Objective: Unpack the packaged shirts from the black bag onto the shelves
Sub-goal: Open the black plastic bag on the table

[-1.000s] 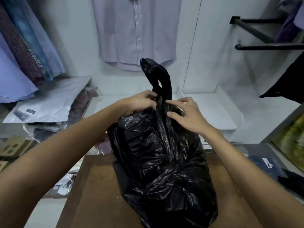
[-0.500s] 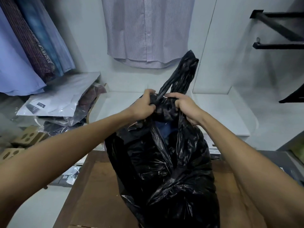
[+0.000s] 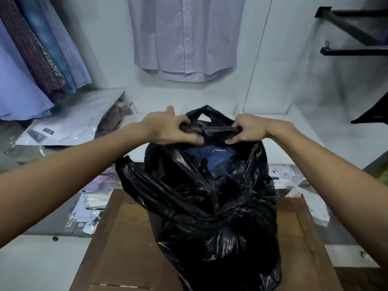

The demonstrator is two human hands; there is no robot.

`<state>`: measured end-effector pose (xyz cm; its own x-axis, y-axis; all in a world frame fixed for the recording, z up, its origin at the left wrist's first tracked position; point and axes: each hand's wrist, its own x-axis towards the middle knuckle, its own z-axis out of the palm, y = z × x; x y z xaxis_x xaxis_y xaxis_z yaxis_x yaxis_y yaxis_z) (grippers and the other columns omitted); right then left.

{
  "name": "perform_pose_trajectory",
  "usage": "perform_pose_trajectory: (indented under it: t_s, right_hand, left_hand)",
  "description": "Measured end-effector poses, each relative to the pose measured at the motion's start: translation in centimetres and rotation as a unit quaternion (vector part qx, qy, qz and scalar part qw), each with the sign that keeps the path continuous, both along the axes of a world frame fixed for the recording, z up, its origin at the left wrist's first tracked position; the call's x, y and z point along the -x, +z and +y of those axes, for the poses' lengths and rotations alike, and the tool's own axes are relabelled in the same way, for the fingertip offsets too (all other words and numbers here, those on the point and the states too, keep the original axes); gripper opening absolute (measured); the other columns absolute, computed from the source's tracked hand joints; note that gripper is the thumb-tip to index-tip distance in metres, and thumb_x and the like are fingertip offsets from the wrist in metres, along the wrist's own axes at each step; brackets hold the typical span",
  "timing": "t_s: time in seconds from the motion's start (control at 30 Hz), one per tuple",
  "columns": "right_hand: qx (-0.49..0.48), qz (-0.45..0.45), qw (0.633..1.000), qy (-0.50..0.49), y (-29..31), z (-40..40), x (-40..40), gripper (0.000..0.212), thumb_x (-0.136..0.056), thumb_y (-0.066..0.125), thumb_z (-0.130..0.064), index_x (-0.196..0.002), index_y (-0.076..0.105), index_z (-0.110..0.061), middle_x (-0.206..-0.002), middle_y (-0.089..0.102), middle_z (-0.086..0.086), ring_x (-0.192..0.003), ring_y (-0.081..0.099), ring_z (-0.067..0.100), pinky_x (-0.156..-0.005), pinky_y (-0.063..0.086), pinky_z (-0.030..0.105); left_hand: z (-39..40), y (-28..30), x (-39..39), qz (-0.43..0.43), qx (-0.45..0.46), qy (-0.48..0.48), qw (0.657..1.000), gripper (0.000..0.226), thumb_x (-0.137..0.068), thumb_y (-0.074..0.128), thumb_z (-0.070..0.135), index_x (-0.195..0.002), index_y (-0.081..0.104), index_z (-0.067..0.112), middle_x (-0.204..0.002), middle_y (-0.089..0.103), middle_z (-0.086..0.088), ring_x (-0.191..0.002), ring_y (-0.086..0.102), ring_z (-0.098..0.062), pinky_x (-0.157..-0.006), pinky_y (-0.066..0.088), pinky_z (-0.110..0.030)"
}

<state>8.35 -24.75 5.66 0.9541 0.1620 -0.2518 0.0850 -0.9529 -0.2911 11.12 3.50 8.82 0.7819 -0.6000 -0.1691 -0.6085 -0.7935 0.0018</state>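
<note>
Now the left hand [image 3: 174, 129] is seen clenched on the rim of the black bag [image 3: 210, 206], fingers curled round a bunched fold of plastic, and the right hand [image 3: 247, 129] is pinched on the same rim just beside it. Between the two hands the plastic is stretched taut across the bag's mouth, with a handle loop standing up just behind the stretched strip.

Inside the bag, just below the stretched rim, a blue packaged shirt [image 3: 210, 156] is glimpsed, its wrapper catching the light. How many more lie beneath it cannot be told.

The bag itself is stood on the brown wooden counter [image 3: 126, 238], sagging but upright. Behind the bag the white shelves [image 3: 294, 131] are seen, the part in view behind the bag bare. To the bag's left a white packaged shirt [image 3: 69, 124] is laid flat, with more packets scattered lower down on both sides. Above the bag a pale striped shirt [image 3: 184, 36] is hung on the wall.

By the look of it, the task is barely begun: the mouth is only being opened, and every shirt in the bag is judged yet to be lifted out and shelved.
</note>
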Motion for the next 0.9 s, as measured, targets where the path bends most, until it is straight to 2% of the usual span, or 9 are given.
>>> perform_pose_trajectory:
  t_s: [0.07,0.13,0.2,0.37,0.47,0.57,0.67,0.8,0.9]
  right_hand:
    - [-0.014,-0.022,0.999,0.022,0.5,-1.1,0.0,0.061,-0.075,0.081,-0.058,-0.112,0.072,-0.01,-0.112,0.067,0.002,-0.106,0.064,0.026,-0.098,0.05,0.034]
    - [0.005,-0.004,0.999,0.045,1.4,-2.7,1.0,0.063,-0.082,0.077,-0.057,-0.129,0.064,-0.017,-0.126,0.066,-0.002,-0.113,0.062,0.019,-0.104,0.045,0.032]
    - [-0.029,0.011,1.0,-0.003,1.8,-4.7,2.6,0.038,-0.09,0.065,-0.057,-0.105,0.068,-0.023,-0.109,0.072,-0.001,-0.096,0.064,0.016,-0.088,0.049,0.028]
    - [-0.275,0.062,0.942,-0.182,1.0,-4.8,4.4,0.068,-0.098,0.043,-0.064,-0.095,0.075,-0.004,-0.078,0.076,0.006,-0.066,0.071,0.013,-0.062,0.055,0.02]
    - [-0.217,0.078,0.949,-0.217,-0.1,-3.4,3.2,0.07,-0.096,0.047,-0.068,-0.098,0.075,-0.004,-0.095,0.077,0.014,-0.082,0.074,0.026,-0.075,0.056,0.029]
    - [-0.055,0.065,0.973,-0.215,-1.4,-2.6,2.1,0.066,-0.1,0.043,-0.062,-0.104,0.073,-0.003,-0.119,0.07,0.019,-0.105,0.067,0.034,-0.091,0.048,0.035]
    - [0.05,-0.04,0.979,-0.193,-2.2,-1.8,1.9,0.057,-0.102,0.043,-0.057,-0.106,0.072,-0.008,-0.121,0.065,0.02,-0.115,0.061,0.038,-0.089,0.045,0.039]
    - [0.07,-0.426,0.9,-0.051,-2.4,-0.6,3.3,0.025,-0.086,0.074,-0.034,-0.101,0.067,-0.016,-0.119,0.056,0.013,-0.104,0.054,0.034,-0.092,0.047,0.047]
    - [-0.107,-0.346,0.931,0.041,-0.2,2.1,5.9,0.019,-0.087,0.078,-0.037,-0.096,0.07,-0.022,-0.094,0.064,-0.001,-0.084,0.06,0.021,-0.078,0.052,0.036]
  left_hand:
    - [-0.1,-0.3,0.1,-0.051,-0.115,0.008,0.992,0.071,-0.074,0.053,0.089,-0.112,0.064,0.03,-0.104,0.06,-0.003,-0.095,0.058,-0.027,-0.078,0.042,-0.032]
    - [1.2,-1.0,-1.3,-0.053,-0.096,0.018,0.994,0.066,-0.086,0.058,0.071,-0.113,0.067,0.012,-0.115,0.062,-0.008,-0.109,0.061,-0.031,-0.081,0.044,-0.033]
    - [3.8,-0.8,-3.1,0.0,0.009,0.038,0.999,0.051,-0.093,0.064,0.052,-0.117,0.068,0.008,-0.12,0.064,-0.009,-0.115,0.06,-0.029,-0.09,0.044,-0.031]
    - [8.2,-0.9,-4.7,0.139,0.235,0.103,0.956,0.027,-0.101,0.06,0.033,-0.08,0.069,0.018,-0.061,0.064,0.012,-0.064,0.056,-0.013,-0.059,0.044,-0.022]
    - [7.7,-2.0,-4.8,0.159,0.301,0.079,0.937,0.017,-0.098,0.06,0.038,-0.083,0.066,0.031,-0.073,0.062,0.012,-0.076,0.056,-0.013,-0.071,0.045,-0.027]
    - [6.8,-2.7,-5.6,0.138,0.243,0.094,0.956,0.025,-0.099,0.058,0.048,-0.094,0.064,0.024,-0.089,0.067,-0.001,-0.087,0.061,-0.02,-0.079,0.046,-0.031]
    - [5.6,-2.8,-5.7,0.018,0.085,0.079,0.993,0.047,-0.089,0.062,0.064,-0.117,0.056,0.027,-0.109,0.065,-0.005,-0.106,0.059,-0.03,-0.094,0.046,-0.039]
    - [3.4,-1.1,-2.8,-0.246,0.172,-0.085,0.95,0.052,-0.073,0.062,0.049,-0.116,0.058,0.02,-0.114,0.057,-0.009,-0.107,0.051,-0.035,-0.094,0.043,-0.046]
    - [1.6,0.0,0.0,-0.118,0.159,-0.261,0.945,0.028,-0.081,0.073,0.035,-0.105,0.066,0.022,-0.102,0.062,0.001,-0.096,0.057,-0.022,-0.085,0.047,-0.036]
